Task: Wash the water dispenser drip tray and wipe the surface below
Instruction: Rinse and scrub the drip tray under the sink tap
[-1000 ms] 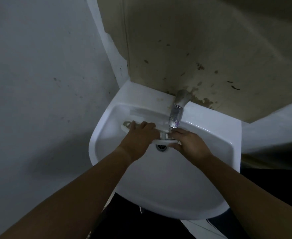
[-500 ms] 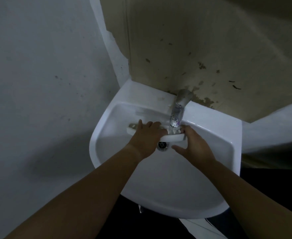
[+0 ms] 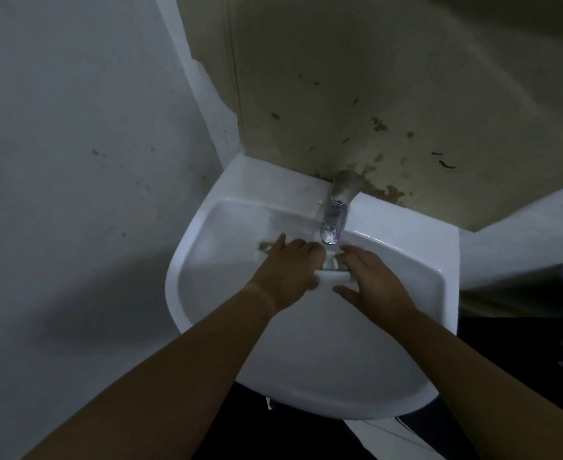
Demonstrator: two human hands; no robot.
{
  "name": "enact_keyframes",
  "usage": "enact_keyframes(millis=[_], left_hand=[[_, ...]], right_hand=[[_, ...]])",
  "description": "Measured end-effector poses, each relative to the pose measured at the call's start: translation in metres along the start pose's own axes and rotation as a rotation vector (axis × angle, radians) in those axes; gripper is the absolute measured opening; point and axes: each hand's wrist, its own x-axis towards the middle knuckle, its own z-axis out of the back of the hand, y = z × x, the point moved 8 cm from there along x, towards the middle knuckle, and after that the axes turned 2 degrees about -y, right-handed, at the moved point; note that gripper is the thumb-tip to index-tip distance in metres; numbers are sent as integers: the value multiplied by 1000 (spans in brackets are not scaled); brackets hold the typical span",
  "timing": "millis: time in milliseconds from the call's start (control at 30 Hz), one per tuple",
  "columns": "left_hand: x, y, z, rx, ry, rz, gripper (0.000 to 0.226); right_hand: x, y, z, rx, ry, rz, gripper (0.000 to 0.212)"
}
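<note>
A long white drip tray (image 3: pixel 332 275) lies across the bowl of the white sink (image 3: pixel 323 353), right under the metal tap (image 3: pixel 338 210), where water runs onto it. My left hand (image 3: pixel 288 272) lies flat over the tray's left and middle part, fingers pointing away from me. The tray's right end is gripped by my right hand (image 3: pixel 371 282), thumb toward me and fingers over the far edge. Only the tray's left tip and a short stretch between my hands show.
The sink sits in a corner, with a grey wall on the left and a stained beige panel (image 3: pixel 356 94) behind the tap. A dark object (image 3: pixel 519 333) stands to the right of the sink. The floor below is dark.
The tray has shifted right under the tap. My left hand slid right along its top, and my right hand moved from on top of the tray to gripping its right end.
</note>
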Motion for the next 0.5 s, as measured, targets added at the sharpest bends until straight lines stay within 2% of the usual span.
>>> enact_keyframes(millis=[100, 200, 300, 500], left_hand=[[0, 0, 0, -37, -27, -21, 26], [-1, 8, -1, -3, -2, -15, 36], [-2, 15, -6, 46, 94, -11, 50], [-4, 25, -5, -33, 54, -2, 50]], right_hand=[[3, -4, 5, 91, -11, -7, 43], [3, -8, 7, 129, 12, -11, 37], [3, -8, 7, 131, 18, -48, 41], [10, 2, 0, 173, 70, -13, 43]])
